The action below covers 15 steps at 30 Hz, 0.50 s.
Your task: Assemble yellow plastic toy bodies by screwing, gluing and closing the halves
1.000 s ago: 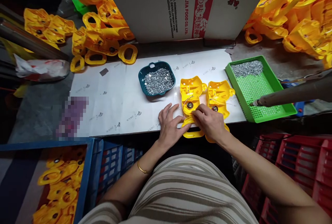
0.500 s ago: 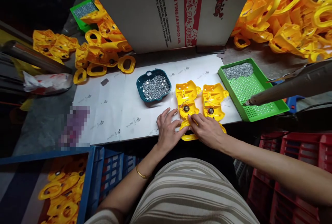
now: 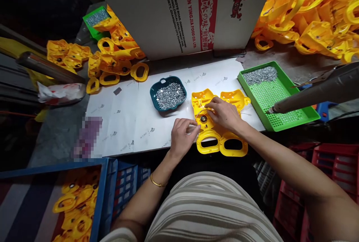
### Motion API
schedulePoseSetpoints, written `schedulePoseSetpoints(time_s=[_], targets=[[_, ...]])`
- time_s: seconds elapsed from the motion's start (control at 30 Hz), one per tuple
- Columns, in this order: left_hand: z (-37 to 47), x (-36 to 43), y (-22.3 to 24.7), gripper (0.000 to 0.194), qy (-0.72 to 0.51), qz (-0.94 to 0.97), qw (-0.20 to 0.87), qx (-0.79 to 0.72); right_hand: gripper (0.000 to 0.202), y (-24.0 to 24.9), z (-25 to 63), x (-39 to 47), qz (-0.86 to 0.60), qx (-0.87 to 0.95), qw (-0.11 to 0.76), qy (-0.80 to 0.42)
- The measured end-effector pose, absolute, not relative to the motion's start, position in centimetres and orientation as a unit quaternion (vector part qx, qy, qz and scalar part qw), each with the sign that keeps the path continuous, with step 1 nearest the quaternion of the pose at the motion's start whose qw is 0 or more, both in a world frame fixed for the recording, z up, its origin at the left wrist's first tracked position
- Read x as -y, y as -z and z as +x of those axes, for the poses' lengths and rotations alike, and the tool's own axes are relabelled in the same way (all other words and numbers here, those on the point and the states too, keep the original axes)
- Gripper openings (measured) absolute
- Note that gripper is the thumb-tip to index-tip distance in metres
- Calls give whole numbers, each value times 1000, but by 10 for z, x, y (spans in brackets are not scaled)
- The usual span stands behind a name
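Two yellow plastic shells with looped handles lie side by side, hollow side up, at the table's front edge. In the left shell (image 3: pixel 202 125) sits a round metal-rimmed part (image 3: pixel 203 119), with a thin wire curving above it. My left hand (image 3: pixel 183 135) is at this shell's left edge, its thumb and fingers closed on the edge. Above the shell's middle is my right hand (image 3: pixel 224 114), fingers bent and drawn together; what the fingertips hold is hidden. The right shell (image 3: pixel 234 98) is partly covered by my right hand, with its handle (image 3: pixel 234 147) showing below.
A dark teal tray (image 3: pixel 153 98) of small metal screws stands left of the shells. To the right is a green basket (image 3: pixel 291 101) with screws, a grey tool (image 3: pixel 303 96) reaching over it. Yellow shells are heaped behind and in a blue crate (image 3: pixel 104 182). A carton (image 3: pixel 238 28) stands behind.
My right hand has moved up from the left shell's lower part to its middle. Both handles now show uncovered. My left hand stays at the left edge, and the view has shifted slightly.
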<state>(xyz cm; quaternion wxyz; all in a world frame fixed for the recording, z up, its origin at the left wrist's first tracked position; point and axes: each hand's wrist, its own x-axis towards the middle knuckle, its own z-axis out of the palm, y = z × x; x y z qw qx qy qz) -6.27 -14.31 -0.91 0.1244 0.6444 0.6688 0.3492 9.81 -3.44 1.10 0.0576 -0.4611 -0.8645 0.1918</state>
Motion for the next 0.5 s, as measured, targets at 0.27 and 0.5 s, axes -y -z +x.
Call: schedulePoseSetpoints(time_s=[0.27, 0.5], targets=[[-57, 127, 1, 15, -415, 640, 99, -639, 24, -13, 101, 30, -468, 857, 75, -199], [-59, 93, -6, 44, -238, 745, 4, -623, 20, -9, 106, 25, -407, 884, 95, -208]])
